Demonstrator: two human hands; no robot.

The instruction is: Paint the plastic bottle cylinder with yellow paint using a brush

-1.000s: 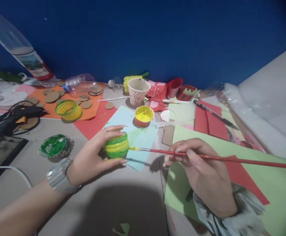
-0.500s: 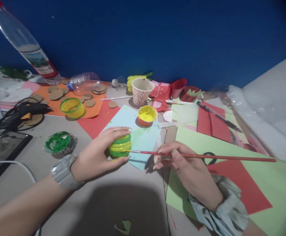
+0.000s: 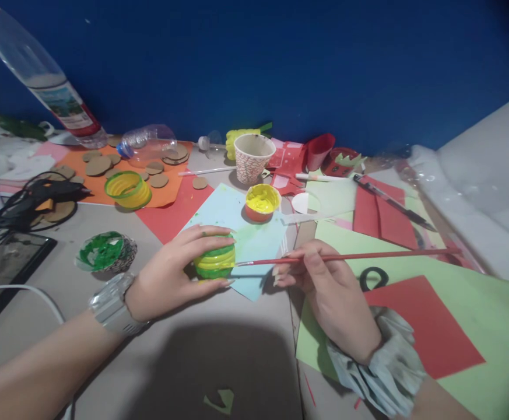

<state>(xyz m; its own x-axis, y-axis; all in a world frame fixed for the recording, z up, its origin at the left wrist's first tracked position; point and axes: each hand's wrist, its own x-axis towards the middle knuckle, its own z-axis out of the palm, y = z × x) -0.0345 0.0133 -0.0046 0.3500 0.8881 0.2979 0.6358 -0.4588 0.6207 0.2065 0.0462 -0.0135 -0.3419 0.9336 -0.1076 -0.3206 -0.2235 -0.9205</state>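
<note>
My left hand [image 3: 178, 265], with a grey watch at the wrist, grips a ridged piece painted in green and yellow bands [image 3: 216, 261], fingers over its top and thumb at its lower edge. My right hand [image 3: 330, 291] pinches a thin red paintbrush [image 3: 381, 255]. The yellow-coated brush tip touches the right side of the painted piece. Behind the piece, a small cup of yellow paint [image 3: 262, 202] stands on light blue paper [image 3: 249, 248]. To the left of my left hand is a cup of green paint [image 3: 105, 252].
A patterned paper cup [image 3: 253, 157] stands at the back. On orange paper lie cardboard discs [image 3: 98, 165] and a yellow-green ring [image 3: 128, 190]. A tall bottle [image 3: 68, 105], a glue gun [image 3: 53, 189] and a tablet [image 3: 9, 274] are at left. Red paper [image 3: 424, 326] lies on green paper at right.
My right hand has shifted slightly up and left, and the brush's far end has risen. The brush tip is now higher, nearer the piece's right edge. My left hand has barely moved.
</note>
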